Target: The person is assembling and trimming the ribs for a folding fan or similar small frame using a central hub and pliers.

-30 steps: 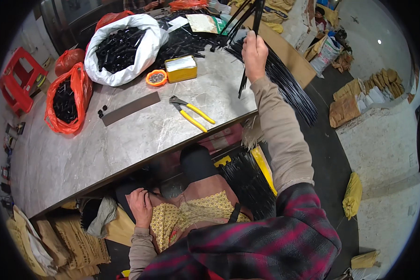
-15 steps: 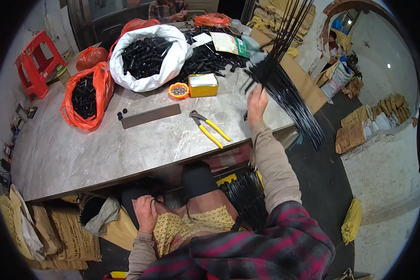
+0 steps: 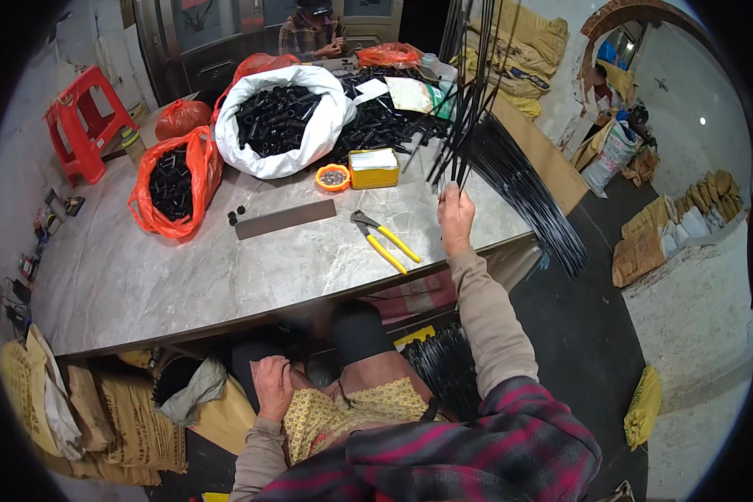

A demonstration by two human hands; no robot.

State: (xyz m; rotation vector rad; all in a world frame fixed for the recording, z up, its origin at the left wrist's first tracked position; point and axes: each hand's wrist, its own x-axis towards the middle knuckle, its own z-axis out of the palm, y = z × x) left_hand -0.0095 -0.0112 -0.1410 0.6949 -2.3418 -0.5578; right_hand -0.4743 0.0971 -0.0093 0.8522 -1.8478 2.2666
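My right hand [image 3: 455,217] is raised over the right end of the grey stone table [image 3: 184,268], closed around a bunch of thin black rods [image 3: 467,109] that stand upward and fan out at the top. A larger sheaf of black rods [image 3: 527,197] lies slanted across the table's right corner and hangs past the edge. My left hand [image 3: 273,386] rests low on my lap below the table edge, fingers curled on a small dark piece I cannot make out. Yellow-handled pincers [image 3: 383,240] lie just left of my right hand.
On the table: a white sack of black tubes [image 3: 286,117], an orange bag of tubes [image 3: 174,180], a yellow tin [image 3: 374,168], a small orange dish [image 3: 333,176], a dark flat bar [image 3: 285,219]. A person sits at the far end [image 3: 311,29]. Red stool [image 3: 83,121] left, brown sacks [image 3: 125,418] below.
My right hand came down and back toward me with the rods, now held more upright. The view shifted, showing more of the far end. My left hand stayed on my lap.
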